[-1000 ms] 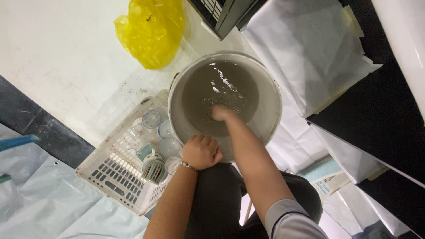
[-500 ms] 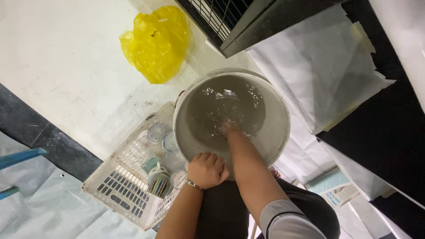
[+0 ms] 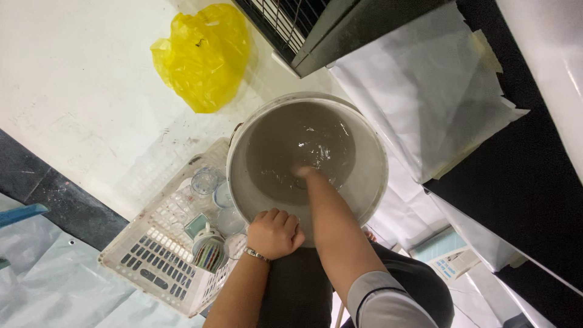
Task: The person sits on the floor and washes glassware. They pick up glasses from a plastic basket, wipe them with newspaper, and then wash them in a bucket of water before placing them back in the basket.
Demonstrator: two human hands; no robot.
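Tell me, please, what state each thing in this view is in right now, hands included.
White bucket: upright, holding murky grey water.
Right hand: plunged into the water, fingers hidden.
Left hand: closed over the bucket's near rim.
White plastic basket: beside the bucket, holding clear cups and a striped mug.
Clear cups: upright, look empty.
Striped mug: lying among the cups.
Yellow plastic bag: crumpled on the floor.

A white bucket [image 3: 371, 182] of cloudy grey water sits in the middle of the view. The right hand [image 3: 302, 172] is plunged into the water, hidden below the wrist, so its grip cannot be told. The left hand [image 3: 274, 232] curls over the bucket's near rim. Just left of the bucket lies a white plastic basket [image 3: 143, 267] holding clear cups [image 3: 204, 181]. Farther off lies a crumpled yellow bag [image 3: 203, 56].
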